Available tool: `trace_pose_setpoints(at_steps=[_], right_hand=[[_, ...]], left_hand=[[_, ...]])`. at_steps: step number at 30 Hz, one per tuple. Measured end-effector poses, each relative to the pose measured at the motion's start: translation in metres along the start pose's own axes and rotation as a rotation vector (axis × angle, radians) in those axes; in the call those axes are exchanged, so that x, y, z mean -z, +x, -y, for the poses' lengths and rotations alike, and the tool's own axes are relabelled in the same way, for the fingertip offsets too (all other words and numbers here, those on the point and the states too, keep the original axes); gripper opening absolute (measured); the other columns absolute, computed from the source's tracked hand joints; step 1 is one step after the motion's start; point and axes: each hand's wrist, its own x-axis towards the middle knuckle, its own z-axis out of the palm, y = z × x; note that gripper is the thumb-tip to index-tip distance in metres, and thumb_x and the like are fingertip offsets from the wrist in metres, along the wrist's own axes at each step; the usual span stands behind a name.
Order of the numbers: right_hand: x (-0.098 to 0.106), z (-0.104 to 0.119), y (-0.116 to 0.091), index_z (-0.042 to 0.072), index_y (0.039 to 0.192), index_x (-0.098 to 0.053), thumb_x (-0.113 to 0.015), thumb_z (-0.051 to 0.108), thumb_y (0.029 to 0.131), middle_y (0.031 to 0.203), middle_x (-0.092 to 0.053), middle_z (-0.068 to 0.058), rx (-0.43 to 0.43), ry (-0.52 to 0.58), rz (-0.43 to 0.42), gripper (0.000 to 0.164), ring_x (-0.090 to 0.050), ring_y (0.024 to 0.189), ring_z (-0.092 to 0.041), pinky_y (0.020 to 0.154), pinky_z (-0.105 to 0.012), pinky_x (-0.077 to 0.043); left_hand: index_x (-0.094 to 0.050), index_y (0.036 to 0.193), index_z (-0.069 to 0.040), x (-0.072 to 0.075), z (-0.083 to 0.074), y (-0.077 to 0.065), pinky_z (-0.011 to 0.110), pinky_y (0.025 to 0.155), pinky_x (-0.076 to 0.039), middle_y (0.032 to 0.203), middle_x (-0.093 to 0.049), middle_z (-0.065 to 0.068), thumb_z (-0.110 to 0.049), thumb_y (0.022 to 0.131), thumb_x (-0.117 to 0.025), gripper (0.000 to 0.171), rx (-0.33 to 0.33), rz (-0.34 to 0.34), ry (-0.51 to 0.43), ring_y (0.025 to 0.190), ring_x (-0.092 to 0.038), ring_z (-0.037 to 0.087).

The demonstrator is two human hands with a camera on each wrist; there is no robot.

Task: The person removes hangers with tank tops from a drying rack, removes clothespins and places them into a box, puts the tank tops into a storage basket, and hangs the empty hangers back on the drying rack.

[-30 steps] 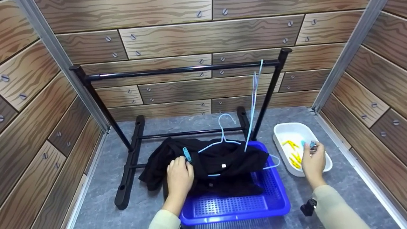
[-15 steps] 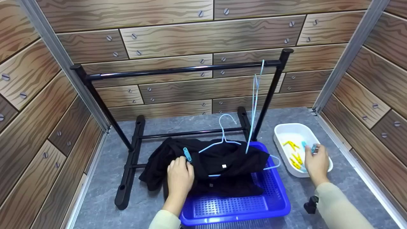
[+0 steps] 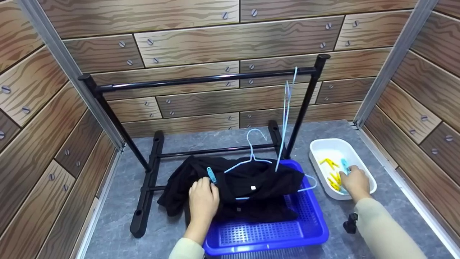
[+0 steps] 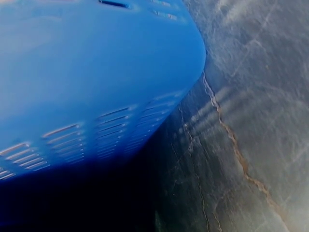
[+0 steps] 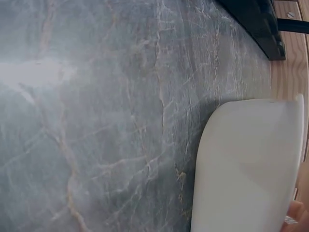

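Note:
A black shirt [image 3: 230, 180] on a light-blue wire hanger [image 3: 251, 158] lies over the back of a blue basket [image 3: 266, 246]. At its left side, my left hand [image 3: 203, 198] holds the dark cloth with curled fingers. Right at those fingertips, a blue clothespin [image 3: 211, 175] stands on the shirt. My right hand [image 3: 356, 181] reaches down into a white tray [image 3: 329, 142], fingers bent beside a light-blue clothespin [image 3: 345, 166]. In the right wrist view, a small shiny piece [image 5: 290, 220] shows at the fingertips beyond the tray wall; the hand hides most of what it pinches.
A black clothes rack [image 3: 208, 78] stands behind the basket, with thin blue hangers [image 3: 285, 118] hooked at its right end. Several yellow clothespins [image 3: 334, 180] lie in the tray. Another black garment [image 3: 255, 212] sits in the basket. Wood-patterned walls [image 3: 194, 43] enclose the floor.
My right hand has lowered into the tray and turned over, covering the blue clothespin seen between its fingers earlier. The left hand and shirt have not visibly moved.

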Motion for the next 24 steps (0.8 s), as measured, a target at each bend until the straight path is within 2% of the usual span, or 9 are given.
trace_pose_setpoints(at_steps=[11,15,19,24], right_hand=[[0.0001,-0.0003,0.0028,-0.016,0.124,-0.038,-0.047,0.032,0.092,0.111,-0.046,-0.038,-0.004,-0.058,0.090,0.058,-0.049,0.096,-0.053,0.077,-0.056,-0.041],[0.0010,-0.0003,0.0037,-0.015,0.111,-0.048,-0.047,0.030,0.091,0.100,-0.051,-0.035,-0.012,-0.073,0.103,0.050,-0.053,0.086,-0.049,0.070,-0.053,-0.043],[0.0013,-0.0005,0.0036,-0.009,0.094,-0.055,-0.047,0.029,0.092,0.083,-0.054,-0.024,-0.029,-0.076,0.120,0.039,-0.053,0.070,-0.036,0.059,-0.045,-0.042],[0.0016,0.0003,0.0044,-0.008,0.093,-0.055,-0.046,0.030,0.093,0.082,-0.053,-0.021,-0.045,-0.081,0.130,0.040,-0.051,0.069,-0.032,0.057,-0.042,-0.041]], left_hand=[[-0.055,0.079,-0.008,-0.0003,0.0004,0.0005,0.041,0.064,-0.038,0.071,-0.054,0.006,-0.017,0.082,-0.051,0.011,-0.010,-0.015,0.001,0.068,-0.049,0.030],[-0.054,0.078,-0.009,-0.0012,0.0010,0.0007,0.040,0.063,-0.038,0.070,-0.053,0.006,-0.017,0.082,-0.051,0.010,-0.013,-0.020,0.001,0.066,-0.049,0.029],[-0.054,0.078,-0.009,-0.0014,0.0008,0.0007,0.040,0.063,-0.038,0.070,-0.053,0.005,-0.017,0.082,-0.051,0.009,-0.011,-0.013,-0.007,0.066,-0.049,0.028],[-0.055,0.079,-0.008,-0.0010,0.0005,0.0009,0.040,0.063,-0.039,0.071,-0.054,0.005,-0.017,0.082,-0.052,0.010,-0.004,-0.009,-0.012,0.067,-0.049,0.029]])
